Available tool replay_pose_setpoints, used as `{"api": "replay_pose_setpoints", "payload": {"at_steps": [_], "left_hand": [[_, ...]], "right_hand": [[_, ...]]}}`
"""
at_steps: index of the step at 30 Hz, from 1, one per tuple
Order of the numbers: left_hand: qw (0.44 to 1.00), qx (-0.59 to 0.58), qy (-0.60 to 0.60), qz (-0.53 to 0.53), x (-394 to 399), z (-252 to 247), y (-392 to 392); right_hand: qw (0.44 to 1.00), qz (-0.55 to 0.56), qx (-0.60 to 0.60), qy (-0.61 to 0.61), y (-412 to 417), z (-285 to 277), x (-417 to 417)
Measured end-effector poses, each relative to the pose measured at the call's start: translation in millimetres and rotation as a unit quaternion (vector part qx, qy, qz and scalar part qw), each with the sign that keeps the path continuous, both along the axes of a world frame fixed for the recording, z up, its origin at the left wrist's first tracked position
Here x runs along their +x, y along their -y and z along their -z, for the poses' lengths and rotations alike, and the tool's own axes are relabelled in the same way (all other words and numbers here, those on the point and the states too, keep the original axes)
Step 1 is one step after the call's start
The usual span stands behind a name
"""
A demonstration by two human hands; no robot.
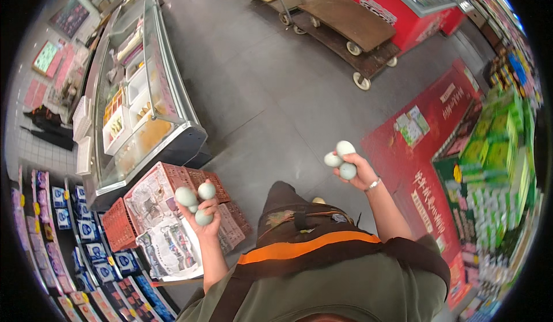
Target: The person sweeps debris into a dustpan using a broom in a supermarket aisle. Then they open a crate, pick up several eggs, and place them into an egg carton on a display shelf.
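Several pale green-blue eggs [185, 196] are gripped in my left hand [203, 218], spread between the fingers and thumb. That hand is over a red plastic crate [166, 171] lined with crumpled newspaper [151, 192]. Printed paper sheets [168, 248] lie at the crate's near side. Out to the right, my right hand [360, 173] is closed around three eggs: a whitish egg [345, 148] on top, a pale egg [332, 159] to the left and a blue-green egg [347, 171] below. Grey floor lies beneath this hand.
A glass-fronted display counter [173, 84] with food trays runs along the left. Shelves of packaged goods [88, 229] stand at lower left. Flatbed trolleys [345, 19] and a red chest freezer [389, 2] are ahead right. Stacked green packages [492, 145] rise beside a red floor mat [402, 136].
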State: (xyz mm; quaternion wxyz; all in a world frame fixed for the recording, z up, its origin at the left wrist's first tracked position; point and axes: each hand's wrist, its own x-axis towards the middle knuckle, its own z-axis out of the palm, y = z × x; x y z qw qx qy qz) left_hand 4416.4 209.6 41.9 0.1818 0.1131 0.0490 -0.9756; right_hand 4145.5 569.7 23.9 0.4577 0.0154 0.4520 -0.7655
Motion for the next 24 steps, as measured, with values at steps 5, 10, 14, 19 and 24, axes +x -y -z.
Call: {"api": "replay_pose_setpoints", "payload": {"at_steps": [5, 10, 14, 19, 24], "left_hand": [[0.994, 0.020, 0.014, -0.104, -74.8, 14.5, 27.8], [0.989, -0.010, 0.062, -0.136, -192.0, 20.2, 112.9], [0.993, -0.011, 0.061, -0.097, -332.8, 3.6, 210.4], [0.998, -0.026, -0.038, -0.044, -503.4, -9.3, 317.7], [0.993, -0.035, -0.079, -0.079, -657.8, -15.7, 426.8]], "right_hand": [[0.994, -0.101, -0.028, 0.011, 111.3, -4.8, -152.5], [0.986, -0.119, -0.089, 0.072, 219.8, 0.8, -262.6], [0.981, -0.116, -0.125, 0.096, 286.2, -7.1, -351.2], [0.987, -0.107, -0.086, 0.080, 369.9, -10.4, -469.2], [0.990, -0.120, -0.056, 0.038, 463.7, -3.9, -617.1]]}}
